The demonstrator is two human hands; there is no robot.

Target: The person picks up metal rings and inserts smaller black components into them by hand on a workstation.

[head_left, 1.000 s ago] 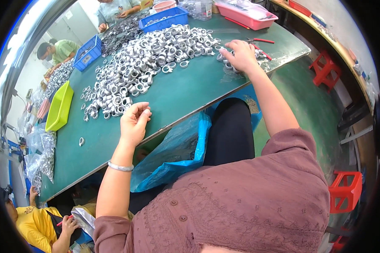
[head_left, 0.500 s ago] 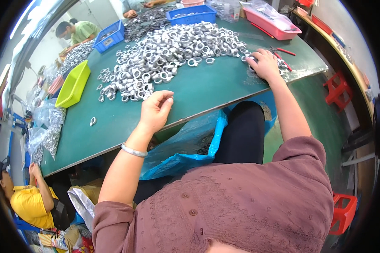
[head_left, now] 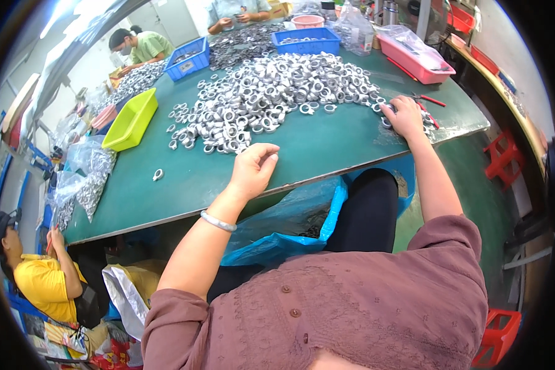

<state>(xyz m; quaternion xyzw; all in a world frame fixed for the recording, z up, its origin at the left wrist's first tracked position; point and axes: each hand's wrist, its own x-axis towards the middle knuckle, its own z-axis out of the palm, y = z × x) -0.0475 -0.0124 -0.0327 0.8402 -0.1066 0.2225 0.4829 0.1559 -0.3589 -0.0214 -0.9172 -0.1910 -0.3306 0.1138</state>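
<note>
A large heap of silver-grey metal rings (head_left: 277, 92), each with a small lug, lies on the green table (head_left: 327, 139). Just off the heap's near edge, my left hand (head_left: 254, 168) is raised over the table with its fingers curled in and the thumb against them. Whatever those fingers may hold is hidden. Farther right, my right hand (head_left: 404, 116) reaches down over a small group of rings (head_left: 385, 121), its thumb apart from the bent fingers. Red-handled pliers (head_left: 430, 100) lie just beyond it. One loose ring (head_left: 158, 174) sits alone at the left.
Blue bins (head_left: 305, 44), a yellow-green tray (head_left: 131, 120) and a pink bin (head_left: 416, 58) stand around the heap. An open blue bag (head_left: 277, 237) hangs below the table edge by my legs. Co-workers sit at the left and far side. Red stools (head_left: 504, 157) are at right.
The whole view has shifted, so the table and things sit farther right and lower. Both hands stay at nearly the same places over the table, with much the same finger poses.
</note>
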